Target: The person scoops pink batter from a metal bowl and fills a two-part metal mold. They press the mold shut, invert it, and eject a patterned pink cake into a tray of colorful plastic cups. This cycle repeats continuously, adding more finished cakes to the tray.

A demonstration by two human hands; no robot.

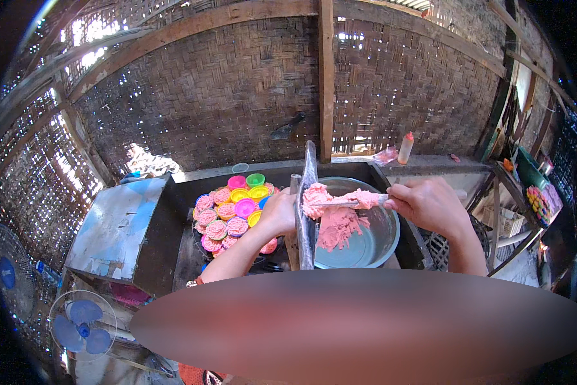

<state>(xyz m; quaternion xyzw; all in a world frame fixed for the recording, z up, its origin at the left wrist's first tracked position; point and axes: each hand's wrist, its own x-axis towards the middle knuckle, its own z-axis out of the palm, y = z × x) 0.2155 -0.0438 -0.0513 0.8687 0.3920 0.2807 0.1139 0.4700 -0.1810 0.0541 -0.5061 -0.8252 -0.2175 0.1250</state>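
My right hand [424, 204] grips the light handle of a spatula [340, 204], whose blade reaches left and carries clumps of pink dough [318, 196]. The dough at its tip touches or nearly touches a long, grey, worn slab [307, 218], seen almost edge-on. Fingers curled, my left hand [279, 214] is closed at the slab's left side, beside a wooden bar [293, 247]; what it grips is hidden. More pink dough [340, 229] lies in the wide bluish basin [384, 247] under the spatula. Left of my left hand, small bright cups [244, 207] and pink dough rounds [217, 228] are piled.
A dark-edged work table [418, 240] carries the basin and the pile. At its left stands a box with a pale blue top [116, 221]; a fan [83, 328] is below. A squeeze bottle [406, 149] stands on the ledge by the woven wall [224, 96]. Shelves crowd the right.
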